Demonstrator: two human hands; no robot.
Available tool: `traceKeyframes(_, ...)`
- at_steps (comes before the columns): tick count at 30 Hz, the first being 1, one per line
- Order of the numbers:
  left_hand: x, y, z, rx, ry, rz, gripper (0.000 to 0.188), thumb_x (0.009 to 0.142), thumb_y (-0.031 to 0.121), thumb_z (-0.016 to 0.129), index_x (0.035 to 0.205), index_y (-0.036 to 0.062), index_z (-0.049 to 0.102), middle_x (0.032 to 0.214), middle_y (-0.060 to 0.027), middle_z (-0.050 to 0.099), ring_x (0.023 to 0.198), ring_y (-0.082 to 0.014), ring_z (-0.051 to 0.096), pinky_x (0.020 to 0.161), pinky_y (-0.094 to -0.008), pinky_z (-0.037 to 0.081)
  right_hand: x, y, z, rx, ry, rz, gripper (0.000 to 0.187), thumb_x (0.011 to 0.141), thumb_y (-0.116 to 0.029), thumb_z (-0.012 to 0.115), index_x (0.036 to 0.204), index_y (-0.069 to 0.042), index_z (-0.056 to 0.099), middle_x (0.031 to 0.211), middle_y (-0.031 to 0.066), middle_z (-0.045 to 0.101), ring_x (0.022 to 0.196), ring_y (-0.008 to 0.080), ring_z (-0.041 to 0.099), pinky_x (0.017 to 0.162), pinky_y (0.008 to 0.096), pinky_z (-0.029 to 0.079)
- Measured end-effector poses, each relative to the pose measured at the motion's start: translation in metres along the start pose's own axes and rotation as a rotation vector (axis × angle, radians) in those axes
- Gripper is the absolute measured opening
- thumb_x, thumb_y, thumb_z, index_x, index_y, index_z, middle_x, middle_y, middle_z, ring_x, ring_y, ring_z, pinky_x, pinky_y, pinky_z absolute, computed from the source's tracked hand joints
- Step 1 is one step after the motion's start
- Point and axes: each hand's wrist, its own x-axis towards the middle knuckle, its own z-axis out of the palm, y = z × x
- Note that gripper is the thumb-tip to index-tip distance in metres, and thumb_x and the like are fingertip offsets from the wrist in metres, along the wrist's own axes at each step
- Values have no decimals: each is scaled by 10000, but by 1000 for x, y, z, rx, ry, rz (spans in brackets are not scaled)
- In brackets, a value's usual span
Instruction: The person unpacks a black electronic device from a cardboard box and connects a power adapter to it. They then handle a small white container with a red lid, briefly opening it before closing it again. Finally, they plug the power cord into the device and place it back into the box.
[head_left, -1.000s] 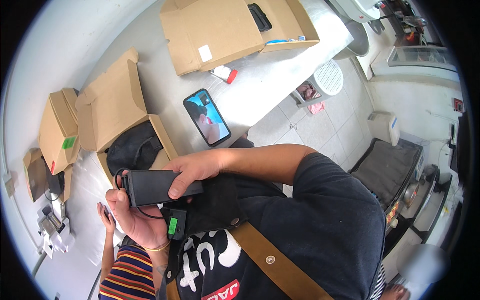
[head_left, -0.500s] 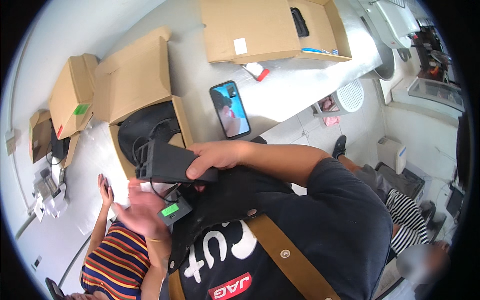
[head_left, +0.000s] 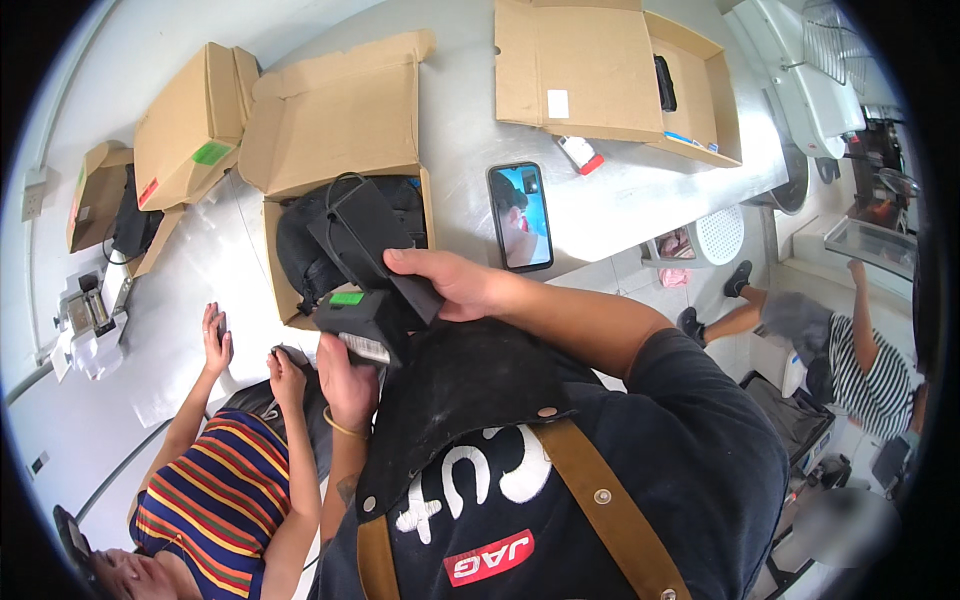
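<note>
My right hand is closed on a flat black rectangular device, its thumb lying across the top. A black cable loops along that device. Just below it, my left hand grips a smaller black box with a green sticker and a white label; its fingers are partly hidden beneath. Both pieces are held close together, over the front edge of an opened cardboard box. Inside that carton lies a black fabric bag.
A phone lies on the metal table, near a small white-and-red container. Another open carton stands at the far right, more cartons at left. A co-worker in a striped shirt is at my left; a stool stands beyond.
My left hand, open and blurred before, now grips the stickered black box. The flat device has tilted from roughly level to steeply slanted. The head view has shifted, and the co-worker's second hand now shows.
</note>
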Motion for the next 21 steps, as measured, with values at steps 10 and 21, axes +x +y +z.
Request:
traceKeyframes(10,61,21,30,-702,-112,-284,507,1116,378,427,1519,89,535,1492,-90,598,1402,-266,547,1203,-467,415,49,25,0,-780,383,-478,713,1010,-499,686,1414,71,542,1191,211,731,1138,312,709,1017,377,530)
traceKeyframes(21,113,-24,7,-661,-5,-402,561,1130,519,428,1429,69,581,1384,-114,660,1298,-304,622,1142,-488,487,37,31,-15,-1215,481,-589,768,953,-259,722,1537,105,383,1464,348,517,1404,451,503,1179,517,405)
